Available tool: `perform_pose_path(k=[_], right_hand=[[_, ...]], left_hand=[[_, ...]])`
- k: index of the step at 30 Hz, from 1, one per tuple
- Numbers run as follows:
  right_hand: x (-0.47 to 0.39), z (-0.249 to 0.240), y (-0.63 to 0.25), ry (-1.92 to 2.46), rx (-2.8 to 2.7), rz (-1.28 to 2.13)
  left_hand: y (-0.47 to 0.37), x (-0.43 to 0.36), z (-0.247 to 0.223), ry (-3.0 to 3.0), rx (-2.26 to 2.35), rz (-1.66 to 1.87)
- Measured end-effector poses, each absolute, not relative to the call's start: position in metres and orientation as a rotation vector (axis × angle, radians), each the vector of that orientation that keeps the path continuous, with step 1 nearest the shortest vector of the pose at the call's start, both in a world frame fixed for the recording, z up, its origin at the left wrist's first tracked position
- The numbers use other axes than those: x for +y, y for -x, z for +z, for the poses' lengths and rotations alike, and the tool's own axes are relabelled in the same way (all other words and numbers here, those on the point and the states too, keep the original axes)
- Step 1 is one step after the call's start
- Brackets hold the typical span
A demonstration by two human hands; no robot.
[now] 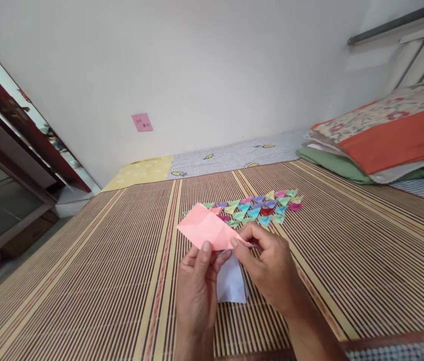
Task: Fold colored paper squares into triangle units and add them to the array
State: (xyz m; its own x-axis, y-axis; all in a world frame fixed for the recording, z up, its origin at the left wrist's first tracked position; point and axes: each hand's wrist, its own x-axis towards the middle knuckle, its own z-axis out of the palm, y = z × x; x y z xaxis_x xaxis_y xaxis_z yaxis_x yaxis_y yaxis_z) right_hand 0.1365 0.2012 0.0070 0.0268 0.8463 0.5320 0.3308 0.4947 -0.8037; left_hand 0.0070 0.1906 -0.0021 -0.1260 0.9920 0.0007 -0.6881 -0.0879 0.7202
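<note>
A pink sheet of paper, creased and partly folded, is held up between both my hands. My left hand pinches its lower edge, thumb on the front. At its right corner, my right hand grips the paper between thumb and fingers. Below lies a stack of pale paper on the mat, its upper part hidden by my hands and the pink sheet. Just beyond, small folded paper pieces in several colours stand in rows; the pink sheet covers some of them.
A striped bamboo mat spreads over the bed. Folded bedding with an orange and floral cover is piled at the right. A pink note is stuck to the white wall. At the left is a doorway with a dark red frame.
</note>
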Motion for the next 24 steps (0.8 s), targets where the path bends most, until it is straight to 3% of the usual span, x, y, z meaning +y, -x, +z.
perform_pose_path(k=[24], right_hand=[[0.2032,0.0061,-0.1295,0.972,-1.626,0.354]], left_hand=[[-0.016,0.1905,-0.0031,-0.436,0.729,1.632]])
